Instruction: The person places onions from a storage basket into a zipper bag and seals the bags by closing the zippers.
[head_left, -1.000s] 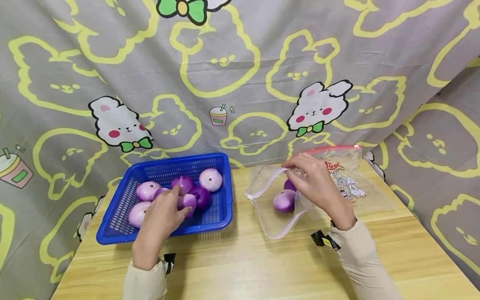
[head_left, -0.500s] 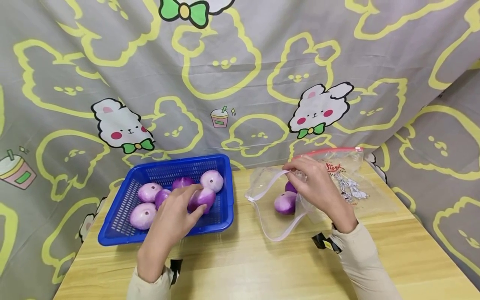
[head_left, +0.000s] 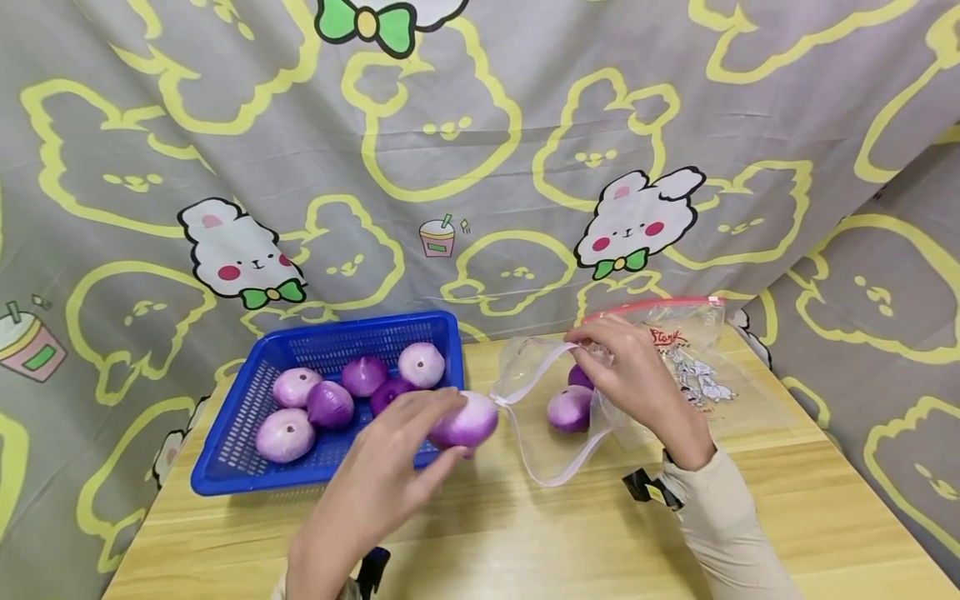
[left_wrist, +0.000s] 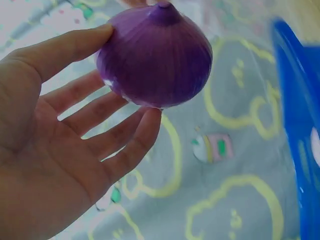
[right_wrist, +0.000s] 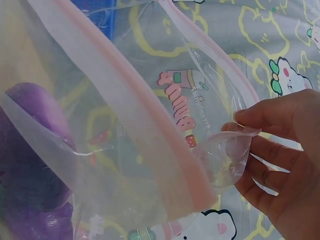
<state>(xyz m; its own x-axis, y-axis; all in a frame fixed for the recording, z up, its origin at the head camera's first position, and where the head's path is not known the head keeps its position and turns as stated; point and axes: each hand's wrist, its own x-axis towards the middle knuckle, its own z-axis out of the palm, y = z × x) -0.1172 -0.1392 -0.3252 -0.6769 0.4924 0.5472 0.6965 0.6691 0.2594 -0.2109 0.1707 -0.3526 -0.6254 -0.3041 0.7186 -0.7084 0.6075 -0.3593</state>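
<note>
My left hand (head_left: 382, 467) holds a purple onion (head_left: 467, 421) between thumb and fingers, just past the basket's right front corner, beside the mouth of a clear zip bag (head_left: 536, 454). In the left wrist view the onion (left_wrist: 157, 57) hangs from the fingertips of the hand (left_wrist: 75, 120). My right hand (head_left: 637, 375) pinches the bag's upper edge and the mouth stands wide apart. Two onions lie inside, one (head_left: 570, 408) in front of the other. The right wrist view has the hand (right_wrist: 285, 160) gripping the bag's rim (right_wrist: 150, 135).
A blue basket (head_left: 247, 479) with several purple onions stands on the left of the wooden table (head_left: 525, 542). Behind and under my right hand lies another clear bag (head_left: 701, 375) with a red zip and printed figures. A patterned grey curtain (head_left: 480, 125) hangs behind the table.
My left hand has lifted an onion out of the basket and moved right with it, towards the bag. My right hand has kept its hold on the bag, nearly still.
</note>
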